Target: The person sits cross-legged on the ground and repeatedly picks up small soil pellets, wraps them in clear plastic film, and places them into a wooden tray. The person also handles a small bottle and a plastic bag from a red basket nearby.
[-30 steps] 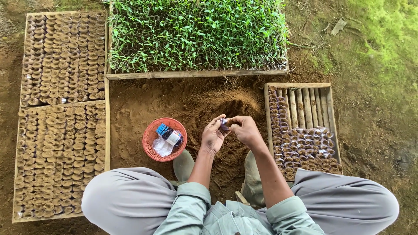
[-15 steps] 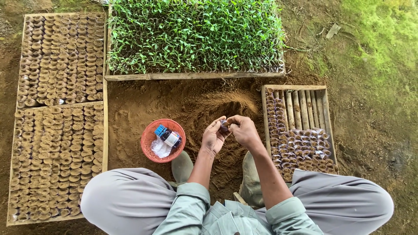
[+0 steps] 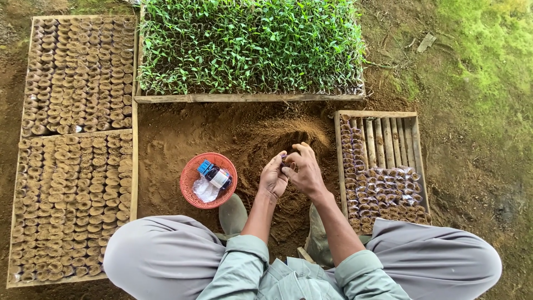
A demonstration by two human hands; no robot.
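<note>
1. Head view: the person is squatting on bare soil, and both hands are meeting over the loose soil mound (image 3: 277,139) in front of the knees. The left hand (image 3: 273,176) and the right hand (image 3: 304,171) are pinching a small dark seedling pot (image 3: 284,159) between their fingertips; both are curling closed around it, the fingers hiding most of it, so its long axis cannot be told.
2. The pot is sitting right between the two hands, neither clearly nearer. The half-filled wooden tray (image 3: 379,166) of filled pots is lying just to the right, on the right hand's side, with its empty slats toward the far end. The red basket (image 3: 209,180), holding a small bottle and a clear bag, is sitting just left of the left hand.
3. Further left, two trays of soil-filled pots (image 3: 72,166) are lying side by side, and a tray of green seedlings (image 3: 250,50) is standing beyond the mound.
4. Against the earlier pictures, the hands are staying in the same spot over the mound, still working the same pot; only the finger positions are shifting slightly.
</note>
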